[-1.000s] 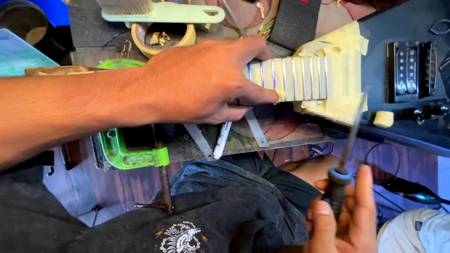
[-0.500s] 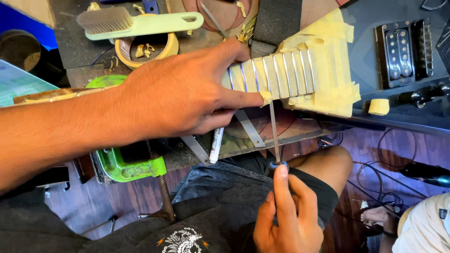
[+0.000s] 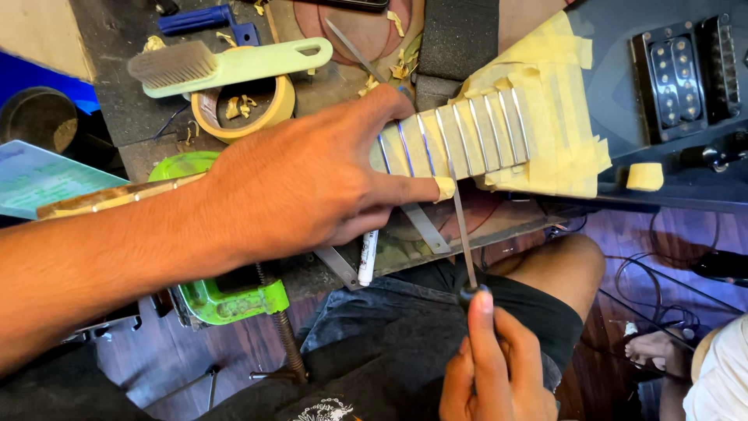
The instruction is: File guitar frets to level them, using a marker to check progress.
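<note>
The left hand (image 3: 312,183) lies flat on the taped guitar neck (image 3: 467,136), fingers pressed together, thumb beside the file (image 3: 461,226). The right hand (image 3: 495,366) pinches the file's handle, its tip on a fret. A slip could nick that thumb or gouge the wood.

Left hand (image 3: 312,183) lies flat, palm down, fingers spread, arm outstretched; right hand (image 3: 495,366) is closed, forefinger extended upward.

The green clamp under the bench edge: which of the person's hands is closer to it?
Left. The left hand rests on the taped guitar neck just above the green clamp; the right hand holds a thin file farther to the right.
</note>
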